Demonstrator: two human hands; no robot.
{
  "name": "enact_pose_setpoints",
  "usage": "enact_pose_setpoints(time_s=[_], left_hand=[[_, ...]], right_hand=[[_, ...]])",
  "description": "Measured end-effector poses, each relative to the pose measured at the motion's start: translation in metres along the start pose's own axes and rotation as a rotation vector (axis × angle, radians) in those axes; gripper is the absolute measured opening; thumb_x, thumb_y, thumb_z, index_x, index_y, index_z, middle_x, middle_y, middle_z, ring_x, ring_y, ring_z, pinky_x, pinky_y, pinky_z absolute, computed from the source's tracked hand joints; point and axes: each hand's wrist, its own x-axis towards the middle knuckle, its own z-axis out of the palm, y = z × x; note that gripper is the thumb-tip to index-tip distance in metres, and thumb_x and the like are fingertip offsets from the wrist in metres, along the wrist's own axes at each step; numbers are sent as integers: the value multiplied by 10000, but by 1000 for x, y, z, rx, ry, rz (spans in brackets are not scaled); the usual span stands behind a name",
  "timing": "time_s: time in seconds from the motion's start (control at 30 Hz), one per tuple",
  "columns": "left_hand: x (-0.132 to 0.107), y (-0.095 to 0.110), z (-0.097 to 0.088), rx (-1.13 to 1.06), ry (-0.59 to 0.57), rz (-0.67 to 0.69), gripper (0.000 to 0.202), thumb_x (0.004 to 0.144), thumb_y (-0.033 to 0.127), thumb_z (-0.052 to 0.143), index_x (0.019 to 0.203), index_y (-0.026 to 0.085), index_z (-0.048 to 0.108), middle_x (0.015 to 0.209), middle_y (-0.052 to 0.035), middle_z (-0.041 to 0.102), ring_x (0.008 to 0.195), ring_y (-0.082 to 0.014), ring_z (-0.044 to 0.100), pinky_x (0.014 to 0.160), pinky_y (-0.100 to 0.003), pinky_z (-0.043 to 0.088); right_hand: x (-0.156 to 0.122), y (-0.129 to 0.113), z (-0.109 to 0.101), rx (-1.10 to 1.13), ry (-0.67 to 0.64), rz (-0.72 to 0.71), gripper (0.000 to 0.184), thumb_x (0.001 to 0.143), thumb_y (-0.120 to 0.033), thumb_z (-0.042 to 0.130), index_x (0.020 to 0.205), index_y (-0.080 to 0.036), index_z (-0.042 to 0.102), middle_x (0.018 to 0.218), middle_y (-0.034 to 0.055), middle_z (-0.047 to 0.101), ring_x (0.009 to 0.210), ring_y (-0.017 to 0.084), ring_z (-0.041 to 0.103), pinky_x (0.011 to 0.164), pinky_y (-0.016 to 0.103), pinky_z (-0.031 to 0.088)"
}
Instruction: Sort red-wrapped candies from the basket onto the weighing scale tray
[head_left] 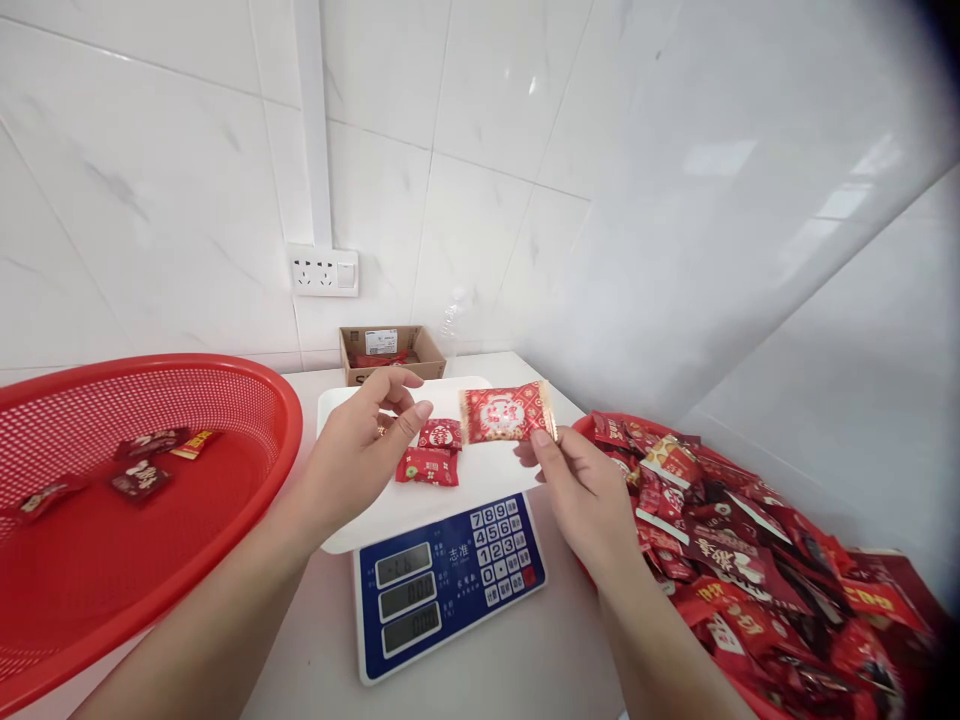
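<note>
One red candy packet (508, 412) is hanging from our right hand (586, 492), pinched at its short end between thumb and fingers, just above the white plate (499, 490) on the digital scale (450, 588). Our left hand (358, 452) is hovering over the same plate, close to the packet but not touching it; its thumb and fingers are spreading slightly apart, and we are seeing nothing held there. Below the gap between our hands, two smaller red candies (433, 452) are lying on the plate, touching each other.

We are looking down at the scale's blue panel, which is showing a keypad and three readouts, and the scale is standing on a white tabletop (555, 660). To the left of the scale, a red mesh basket (225, 385) is holding a few dark red candies (141, 480). To the right, a red container (583, 424) is overflowing with a heap of red packets (724, 560). Beyond the scale, a cardboard box (390, 352) is sitting against the tiled wall (450, 200), below a white wall socket (323, 270).
</note>
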Motion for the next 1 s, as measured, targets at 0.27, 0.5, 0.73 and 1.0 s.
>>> enact_pose_setpoints(time_s=[0.27,0.5,0.73,1.0], left_hand=[[4,-20,5,581,-502,130,540,923,483,452,1420,275,421,1557,-117,330,1455,-350,194,1121,-574,236],[4,-16,-4,810,-394,12,570,900,485,465,1392,196,474,1444,-175,488,1291,-396,465,950,-553,433],[7,-21,0,707,-473,53,388,920,324,434,1262,229,591,1352,-94,580,1175,-294,579,896,-405,493],[5,-21,0,688,-467,136,474,900,361,518,1366,282,500,1492,-95,423,1313,-329,450,992,-461,443]], right_hand=[[23,38,27,-340,-64,61,369,907,-412,434,598,-236,534,658,57,707,634,228,644,555,301,415],[22,28,20,-523,-118,-42,281,932,-351,456,1041,-176,647,1097,164,666,1054,324,592,837,423,441],[21,19,40,-492,-367,-139,336,916,-252,483,1209,-217,644,1239,86,639,1106,262,590,885,358,469],[15,2,43,-517,-364,-191,424,924,-199,437,1324,-204,581,1265,133,600,1151,303,541,895,427,478]])
